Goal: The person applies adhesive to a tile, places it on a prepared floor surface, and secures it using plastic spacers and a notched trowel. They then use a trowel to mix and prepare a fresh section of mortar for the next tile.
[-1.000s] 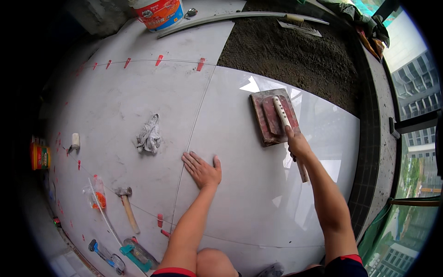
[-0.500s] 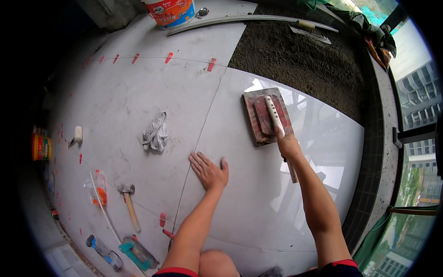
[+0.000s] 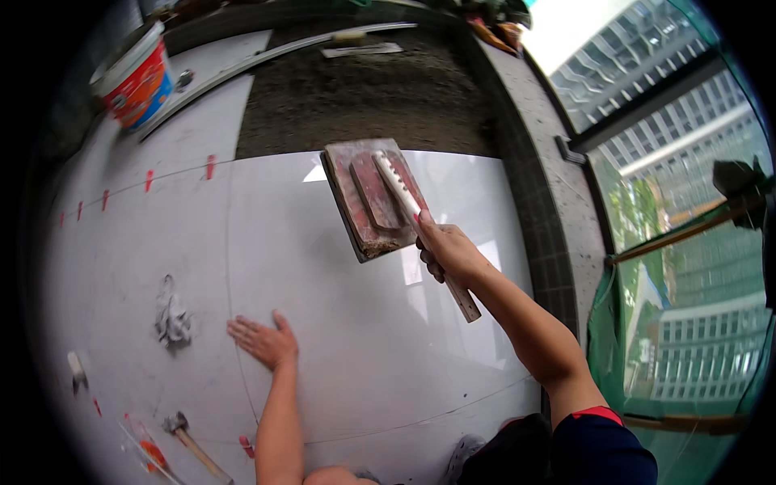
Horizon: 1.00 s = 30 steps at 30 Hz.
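My right hand [image 3: 446, 249] is wrapped round the pale, perforated handle of a flat rectangular tile tamper [image 3: 368, 194], its block red and grey and caked with dirt. The tamper is over the far part of a glossy white floor tile [image 3: 339, 339]; whether it touches the tile I cannot tell. My left hand [image 3: 268, 339] is flat with fingers stretched, at the joint between this tile and the duller one on the left. A crumpled grey cloth [image 3: 172, 315] lies left of that hand. Nearer, a wooden-handled hammer [image 3: 194, 444] rests on the tiles.
Dark mortar bed [image 3: 315, 113] lies beyond the tile, with a trowel [image 3: 362, 50] on it. A long metal straightedge [image 3: 275, 61] runs past a red and blue bucket [image 3: 137, 81]. Red wedges [image 3: 211, 167] line a joint. A ledge [image 3: 566, 194] and windows flank the right side.
My view has swung to the right, so everything appears shifted left. My right hand still grips the tamper, and my left hand stays flat by the joint.
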Each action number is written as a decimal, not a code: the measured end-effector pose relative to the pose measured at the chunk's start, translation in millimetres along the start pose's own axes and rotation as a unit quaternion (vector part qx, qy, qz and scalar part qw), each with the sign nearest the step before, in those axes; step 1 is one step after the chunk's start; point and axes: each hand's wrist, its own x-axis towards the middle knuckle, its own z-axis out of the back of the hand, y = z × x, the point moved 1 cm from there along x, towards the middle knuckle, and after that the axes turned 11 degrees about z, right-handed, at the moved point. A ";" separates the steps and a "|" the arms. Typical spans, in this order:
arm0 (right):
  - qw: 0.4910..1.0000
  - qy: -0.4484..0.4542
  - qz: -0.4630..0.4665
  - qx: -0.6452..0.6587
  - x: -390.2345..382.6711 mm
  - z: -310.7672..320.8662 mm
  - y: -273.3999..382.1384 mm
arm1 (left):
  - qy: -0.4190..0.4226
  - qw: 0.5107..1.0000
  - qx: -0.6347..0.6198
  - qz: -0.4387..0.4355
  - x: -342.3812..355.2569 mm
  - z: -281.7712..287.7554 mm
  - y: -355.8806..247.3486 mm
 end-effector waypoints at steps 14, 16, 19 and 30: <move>0.990 -0.094 -0.080 -0.071 -62.3 32.5 -194.9 | -0.001 0.995 0.096 0.009 -10.5 2.0 -5.8; 0.996 -0.049 -0.078 -0.017 -80.2 13.9 -203.7 | 0.000 0.994 0.105 -0.010 -11.3 -10.1 -11.2; 0.998 0.064 0.017 -0.021 -103.5 1.8 -235.1 | -0.048 0.997 0.058 -0.016 6.4 -18.9 0.9; 0.889 -0.180 -0.383 0.176 -528.8 67.1 -448.3 | 0.096 0.827 -0.029 -0.554 -179.4 18.5 67.1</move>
